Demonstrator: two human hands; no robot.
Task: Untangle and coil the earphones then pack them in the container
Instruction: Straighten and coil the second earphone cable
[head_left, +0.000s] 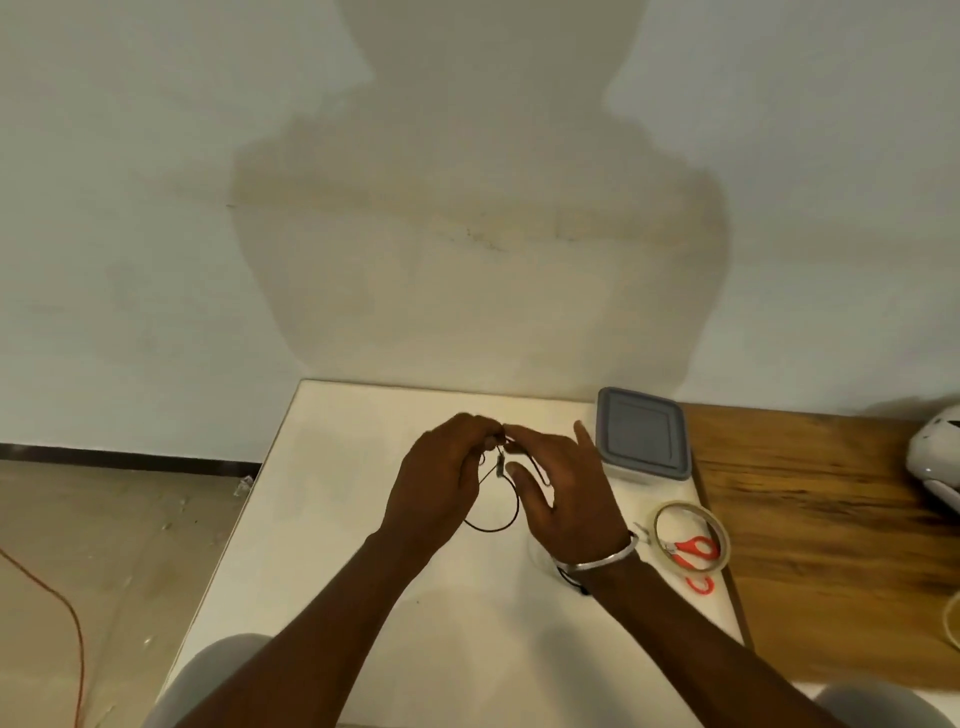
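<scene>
Black earphones hang in a loose loop between my two hands, above the white table. My left hand has its fingers curled round the cable at the top of the loop. Facing it, my right hand pinches the cable near the small inline piece with thumb and fingertips, the little finger sticking up. A further bit of black cable shows under my right wrist. The container, a clear box with a grey lid on, sits at the table's back right, just right of my right hand.
A roll of clear tape and red-handled scissors lie at the table's right edge. A brown wooden surface adjoins on the right, with a white object at its far end. An orange cord trails on the floor at left.
</scene>
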